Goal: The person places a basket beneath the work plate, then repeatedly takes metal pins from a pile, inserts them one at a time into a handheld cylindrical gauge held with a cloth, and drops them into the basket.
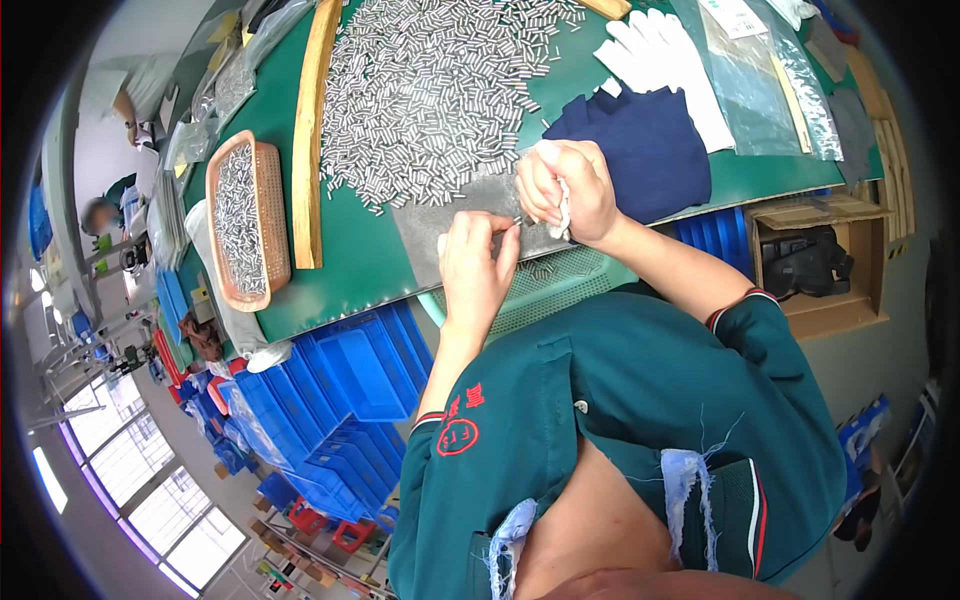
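Observation:
A large heap of small metal pins (430,90) covers the middle of the green table (365,285). At the heap's near edge, over a grey plate (425,235), my left hand (475,260) pinches one small metal pin between thumb and forefinger. Just right of it, my right hand (570,190) is closed round a crumpled white cloth (563,212), partly hidden by the fingers. Below both hands, a green mesh basket (545,290) with some pins in it sits at the table's edge.
A wooden strip (308,150) borders the heap on the left, beside a pink basket (268,210) of pins. Dark blue cloth (650,150) and white gloves (680,70) lie at right. Blue bins (360,370) stand below the table, a cardboard box (835,310) at right.

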